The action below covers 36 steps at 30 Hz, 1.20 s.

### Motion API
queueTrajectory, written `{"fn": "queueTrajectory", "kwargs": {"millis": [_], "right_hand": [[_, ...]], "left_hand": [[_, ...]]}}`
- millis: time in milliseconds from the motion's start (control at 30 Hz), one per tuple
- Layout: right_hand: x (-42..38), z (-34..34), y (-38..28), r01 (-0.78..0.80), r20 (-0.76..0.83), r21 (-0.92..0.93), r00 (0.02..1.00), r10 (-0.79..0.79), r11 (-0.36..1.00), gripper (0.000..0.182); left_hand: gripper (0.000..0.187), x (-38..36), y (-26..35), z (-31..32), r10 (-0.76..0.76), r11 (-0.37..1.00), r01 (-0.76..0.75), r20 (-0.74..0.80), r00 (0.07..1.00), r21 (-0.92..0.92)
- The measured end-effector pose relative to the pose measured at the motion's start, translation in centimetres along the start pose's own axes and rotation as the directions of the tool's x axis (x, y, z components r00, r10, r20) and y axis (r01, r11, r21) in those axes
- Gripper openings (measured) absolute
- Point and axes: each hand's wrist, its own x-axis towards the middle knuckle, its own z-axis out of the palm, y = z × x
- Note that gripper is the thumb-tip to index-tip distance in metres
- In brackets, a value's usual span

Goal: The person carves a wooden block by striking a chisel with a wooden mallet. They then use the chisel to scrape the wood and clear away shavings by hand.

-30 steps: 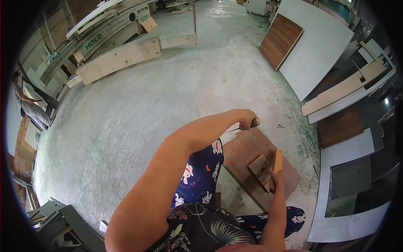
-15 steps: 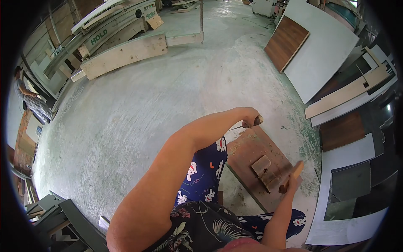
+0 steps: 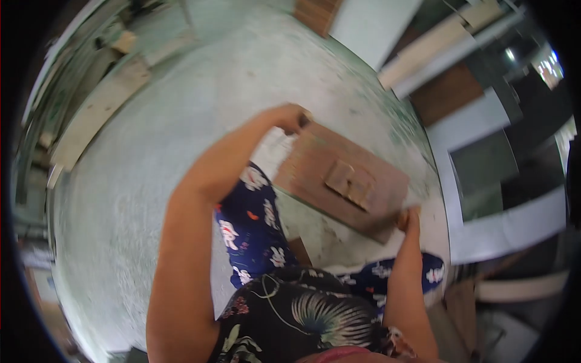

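Note:
My left hand [image 3: 293, 119] is closed at the far corner of a brown board [image 3: 308, 166] on the floor. A pale handle end [image 3: 307, 114] pokes out of that fist; it belongs to a wooden-handled tool. Close to the board's right corner, my right hand [image 3: 413, 219] is wrapped round a wooden tool [image 3: 402, 219], blurred, so I cannot tell its kind. Between the hands, a small notched wooden block [image 3: 350, 183] lies on the board.
My legs in blue patterned trousers [image 3: 248, 212] are on either side of the board's near edge. Sheets and panels [image 3: 484, 236] lean along the right. A long machine with a pale beam [image 3: 100, 112] stands at the left on the concrete floor [image 3: 145, 181].
The view has turned, so board and hands appear higher and further left. Both hands keep their tools; the left hand's thin metal shaft, seen before, no longer shows clearly.

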Motion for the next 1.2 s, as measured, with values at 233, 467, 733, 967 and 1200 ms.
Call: {"fn": "queueTrajectory", "kwargs": {"millis": [233,467,733,967,1200], "right_hand": [[-4.7,3.9,-0.5,0.009,-0.039,-0.323,0.999,-0.023,0.946,0.038],[-7.2,6.5,-2.0,-0.094,0.009,-0.224,0.995,0.099,0.970,0.037],[-6.4,5.6,-1.4,-0.024,0.017,-0.143,1.000,0.026,0.989,0.040],[-3.9,4.7,-0.9,-0.026,0.090,-0.149,0.995,0.040,0.989,0.048],[-4.6,8.0,-1.0,0.044,0.196,-0.227,0.981,0.001,0.973,0.050]], "left_hand": [[0.019,-1.2,2.0,-1.1,-0.054,0.995,0.055,0.019,0.998,-0.079],[0.021,-1.7,2.2,-1.0,-0.116,0.988,0.118,0.025,0.993,-0.099],[0.021,-1.8,2.6,-0.6,-0.081,0.991,0.082,0.016,0.997,-0.105],[0.025,-1.4,4.2,0.1,-0.011,0.994,0.004,-0.063,0.998,-0.107],[0.032,-0.8,5.6,1.7,0.155,0.984,-0.137,-0.172,0.973,0.111]]}}
